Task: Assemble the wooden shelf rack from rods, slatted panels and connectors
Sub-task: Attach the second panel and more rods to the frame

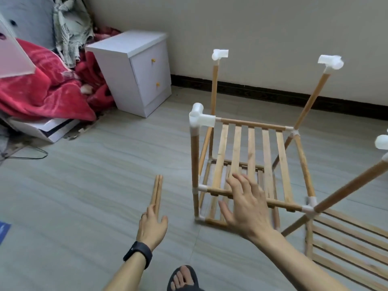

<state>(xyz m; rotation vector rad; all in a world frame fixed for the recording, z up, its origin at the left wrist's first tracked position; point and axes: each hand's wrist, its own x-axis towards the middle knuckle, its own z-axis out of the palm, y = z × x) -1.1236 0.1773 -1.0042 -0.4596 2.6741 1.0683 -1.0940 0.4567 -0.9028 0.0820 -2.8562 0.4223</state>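
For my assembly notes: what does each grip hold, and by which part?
The left grip holds two rods by their near ends; the right grip, open near the rack, holds nothing.

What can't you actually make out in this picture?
Head view only:
1. Whether the left hand grips the rods: its own back hides the grip.
2. The floor panel: cut off by the right and bottom edges.
3. The connector at the right edge: partly out of frame.
4. Part of the rack's front rail: hidden behind the right hand.

Left grip (152,224) curled, right grip (245,206) splayed.
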